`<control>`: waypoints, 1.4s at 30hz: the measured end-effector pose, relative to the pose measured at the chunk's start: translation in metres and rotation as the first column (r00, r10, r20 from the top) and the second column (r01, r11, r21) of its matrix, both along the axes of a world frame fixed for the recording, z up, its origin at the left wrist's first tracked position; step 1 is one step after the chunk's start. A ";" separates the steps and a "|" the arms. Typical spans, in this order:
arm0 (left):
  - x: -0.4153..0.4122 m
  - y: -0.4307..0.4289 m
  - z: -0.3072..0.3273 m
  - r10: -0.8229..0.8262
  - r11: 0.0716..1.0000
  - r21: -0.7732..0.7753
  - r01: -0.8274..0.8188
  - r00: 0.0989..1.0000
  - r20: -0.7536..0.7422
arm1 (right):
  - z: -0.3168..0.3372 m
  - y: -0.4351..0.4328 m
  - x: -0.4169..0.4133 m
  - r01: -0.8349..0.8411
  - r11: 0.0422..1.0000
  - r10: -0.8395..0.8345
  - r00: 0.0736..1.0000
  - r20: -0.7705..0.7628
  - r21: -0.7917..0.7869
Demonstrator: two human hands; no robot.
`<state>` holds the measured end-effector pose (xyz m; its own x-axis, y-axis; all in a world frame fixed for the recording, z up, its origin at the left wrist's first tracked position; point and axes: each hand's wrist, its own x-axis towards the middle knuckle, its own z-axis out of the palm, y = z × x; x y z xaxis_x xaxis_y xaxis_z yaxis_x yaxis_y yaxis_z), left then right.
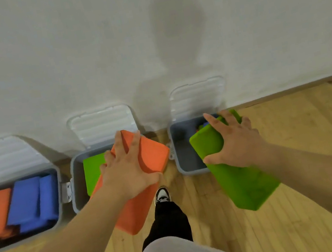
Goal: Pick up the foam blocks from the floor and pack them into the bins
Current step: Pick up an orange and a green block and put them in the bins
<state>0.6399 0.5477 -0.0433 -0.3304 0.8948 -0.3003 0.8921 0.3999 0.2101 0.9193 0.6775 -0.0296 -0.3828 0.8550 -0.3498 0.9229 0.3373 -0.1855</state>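
Left hand (pixel 129 172) grasps orange block (pixel 154 154); long axis 7-to-1 o'clock, far end above right rim of middle bin (pixel 76 181). Right hand (pixel 239 144) grasps green block (pixel 244 183); axis 5-to-11, far end over right bin (pixel 180 145). Right block looks nearer its drop.

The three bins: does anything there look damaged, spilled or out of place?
Nothing stands out: the left bin, middle bin and right bin stand upright by the wall, foam blocks inside, none spilled on the wooden floor.
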 end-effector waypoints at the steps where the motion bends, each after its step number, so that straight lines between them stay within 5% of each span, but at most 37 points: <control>1: -0.013 0.028 -0.009 -0.011 1.000 -0.015 0.011 1.000 0.005 | -0.009 0.022 -0.011 0.035 0.999 -0.035 0.999 0.002 -0.029; 7: -0.073 0.150 -0.065 -0.087 0.988 -0.127 0.089 0.996 0.025 | -0.067 0.137 -0.065 0.129 0.977 -0.122 0.991 0.052 -0.168; 12: -0.099 0.217 -0.160 -0.078 0.970 -0.230 0.083 0.997 0.028 | -0.180 0.216 -0.094 0.231 0.948 -0.219 0.973 0.078 -0.217; 24: -0.078 0.252 -0.394 0.113 0.933 -0.353 -0.073 0.989 0.094 | -0.454 0.284 -0.146 0.265 0.887 -0.210 0.961 0.180 -0.377; 29: -0.069 0.259 -0.416 0.194 0.915 -0.382 -0.128 0.971 0.140 | -0.464 0.249 -0.129 0.105 0.730 -0.266 0.954 -0.139 -0.676; 35: -0.052 0.290 -0.413 0.271 0.917 -0.352 -0.187 0.940 0.208 | -0.449 0.210 -0.104 0.022 0.457 -0.399 0.899 -0.182 -0.889; 42: -0.019 0.320 -0.419 0.396 0.907 -0.291 -0.305 0.854 0.337 | -0.456 0.211 -0.097 -0.063 0.459 -0.546 0.767 -0.338 -0.886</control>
<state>0.6207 0.8679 -0.4626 -0.4291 0.6365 -0.6409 0.5512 0.7466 0.3724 0.8219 0.8890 -0.4852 -0.5712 0.3561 -0.7396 0.5682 -0.4787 -0.6693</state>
